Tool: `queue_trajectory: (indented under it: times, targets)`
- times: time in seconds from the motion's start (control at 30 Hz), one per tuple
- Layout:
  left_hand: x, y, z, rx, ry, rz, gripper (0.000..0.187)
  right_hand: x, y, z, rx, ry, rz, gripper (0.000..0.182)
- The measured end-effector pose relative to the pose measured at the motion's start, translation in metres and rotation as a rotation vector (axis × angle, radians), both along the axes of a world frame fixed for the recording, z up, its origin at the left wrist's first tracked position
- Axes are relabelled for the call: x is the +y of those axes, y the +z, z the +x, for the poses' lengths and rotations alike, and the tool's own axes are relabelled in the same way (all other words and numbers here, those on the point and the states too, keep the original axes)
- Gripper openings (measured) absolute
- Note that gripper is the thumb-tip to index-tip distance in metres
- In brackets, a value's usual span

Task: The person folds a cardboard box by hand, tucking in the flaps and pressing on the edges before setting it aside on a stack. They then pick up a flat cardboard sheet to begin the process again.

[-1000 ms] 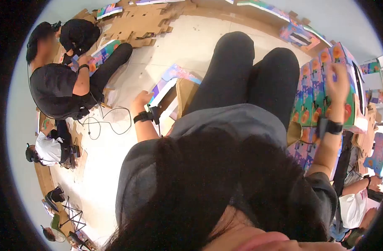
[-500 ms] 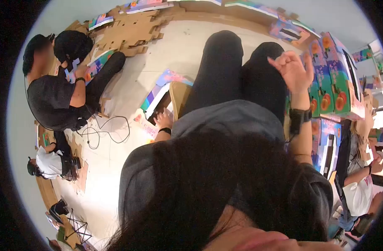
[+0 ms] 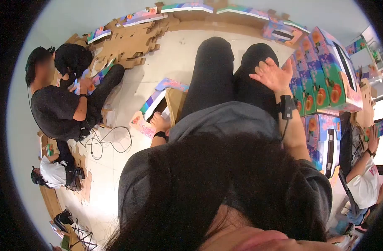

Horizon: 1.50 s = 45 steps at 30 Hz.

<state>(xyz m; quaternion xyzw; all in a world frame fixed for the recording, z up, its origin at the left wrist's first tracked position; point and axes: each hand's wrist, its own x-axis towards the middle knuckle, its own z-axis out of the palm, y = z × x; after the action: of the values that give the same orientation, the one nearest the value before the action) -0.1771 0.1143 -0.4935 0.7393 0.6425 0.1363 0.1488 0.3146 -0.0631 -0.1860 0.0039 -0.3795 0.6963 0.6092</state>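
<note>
A colourful printed carton (image 3: pixel 142 126) with a dark opening and a bare brown flap (image 3: pixel 174 102) lies on the floor beside my left thigh. My left hand (image 3: pixel 159 122) is at its near edge, fingers curled against it; the fingertips are partly hidden. My right hand (image 3: pixel 274 76) is raised above my right knee, palm up, with loosely bent fingers apart and nothing in them. A black device is strapped to my right wrist. To the right of that hand stand stacked peach-print cartons (image 3: pixel 321 94) with black handles.
Flattened cardboard (image 3: pixel 124 42) covers the floor at the back left. Another carton (image 3: pixel 283 33) lies at the back right. On the left, a person in black (image 3: pixel 57 104) handles a carton, near a looped cable (image 3: pixel 101 142). Other people work at both sides.
My right hand has moved slightly left and down in the view, turning its palm up. My left hand's fingers are more curled at the carton. The whole view has shifted a little.
</note>
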Motion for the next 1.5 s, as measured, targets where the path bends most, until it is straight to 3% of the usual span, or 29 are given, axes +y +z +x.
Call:
queue_trajectory:
  times: [0.13, 0.2, 0.33, 0.47, 0.63, 0.77, 0.83, 0.93, 0.97, 1.1, 1.2, 1.3, 1.4, 1.5]
  targets:
    - [0.013, 0.031, 0.002, 0.015, 0.020, 0.087, 0.061, -0.007, -0.004, 0.000, 0.011, -0.035, 0.009, 0.082]
    - [0.030, 0.027, -0.003, 0.037, 0.025, 0.255, 0.060, -0.010, -0.007, 0.005, 0.028, -0.034, 0.031, 0.082]
    - [0.030, 0.119, 0.015, -0.082, 0.075, 0.423, 0.074, -0.027, -0.003, 0.031, -0.101, -0.049, 0.019, 0.085]
    - [0.028, 0.212, 0.029, -0.206, 0.061, 0.537, 0.081, -0.049, -0.001, 0.063, -0.142, -0.287, -0.147, 0.085]
    - [0.044, 0.291, 0.046, -0.202, -0.100, 0.885, 0.070, -0.076, 0.026, 0.059, -0.427, -0.757, -0.273, 0.056]
    - [0.012, 0.370, 0.081, -0.158, -0.300, 1.046, 0.070, -0.081, 0.049, 0.045, -0.724, -1.114, -0.211, 0.044]
    - [-0.015, 0.402, 0.101, -0.243, -0.406, 1.001, 0.070, -0.083, 0.079, 0.013, -0.833, -1.269, -0.097, 0.034]
    - [-0.039, 0.415, 0.129, -0.335, -0.588, 0.946, 0.072, -0.098, 0.118, -0.036, -1.180, -1.529, 0.175, 0.018]
    - [-0.045, 0.416, 0.138, -0.360, -0.655, 0.929, 0.073, -0.098, 0.132, -0.045, -1.299, -1.651, 0.464, 0.012]
    - [-0.057, 0.405, 0.173, -0.394, -0.927, 0.737, 0.075, -0.102, 0.156, -0.085, -1.503, -1.930, 0.798, 0.014]
    - [-0.056, 0.393, 0.192, -0.400, -1.124, 0.640, 0.075, -0.091, 0.133, -0.084, -1.655, -1.834, 0.625, 0.018]
    - [-0.054, 0.400, 0.201, -0.342, -1.194, 0.605, 0.080, -0.067, 0.099, -0.073, -1.851, -1.721, 0.424, 0.039]
    - [-0.065, 0.406, 0.203, -0.248, -1.158, 0.601, 0.095, -0.060, 0.093, -0.071, -2.135, -1.690, 0.377, 0.060]
    - [-0.083, 0.415, 0.201, -0.244, -1.137, 0.639, 0.104, -0.056, 0.097, -0.077, -2.140, -1.691, 0.285, 0.068]
